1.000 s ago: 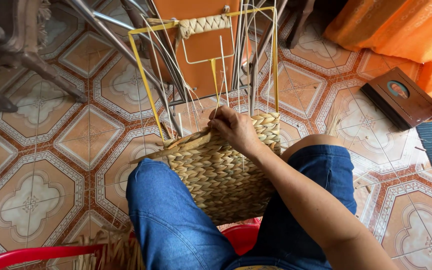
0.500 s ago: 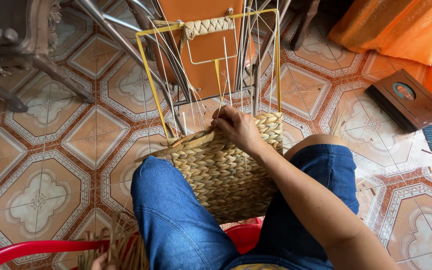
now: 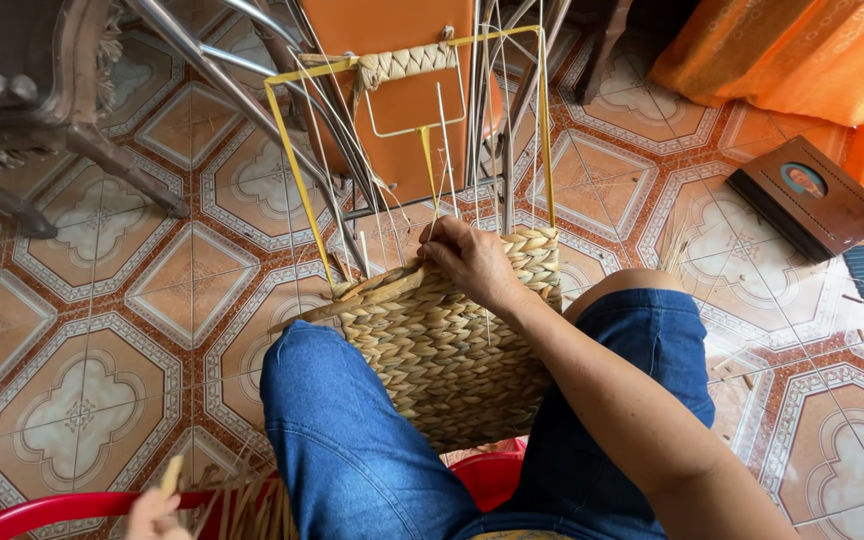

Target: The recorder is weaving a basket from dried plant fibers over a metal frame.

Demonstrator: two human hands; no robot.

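A half-woven straw basket rests between my knees on a yellow wire frame, with thin upright wires rising from its rim. My right hand grips the woven top edge of the basket, fingers curled over the weave. My left hand is low at the bottom left edge, holding a pale straw strand above a bunch of loose straw. I wear blue jeans.
A red plastic stool rim lies under me. An orange panel and metal legs stand ahead. A dark carved wooden furniture leg is at upper left. A brown framed box and orange cloth lie on the patterned tile floor at right.
My left hand has come into view at the bottom left with a straw strand. My right hand stays on the basket rim.
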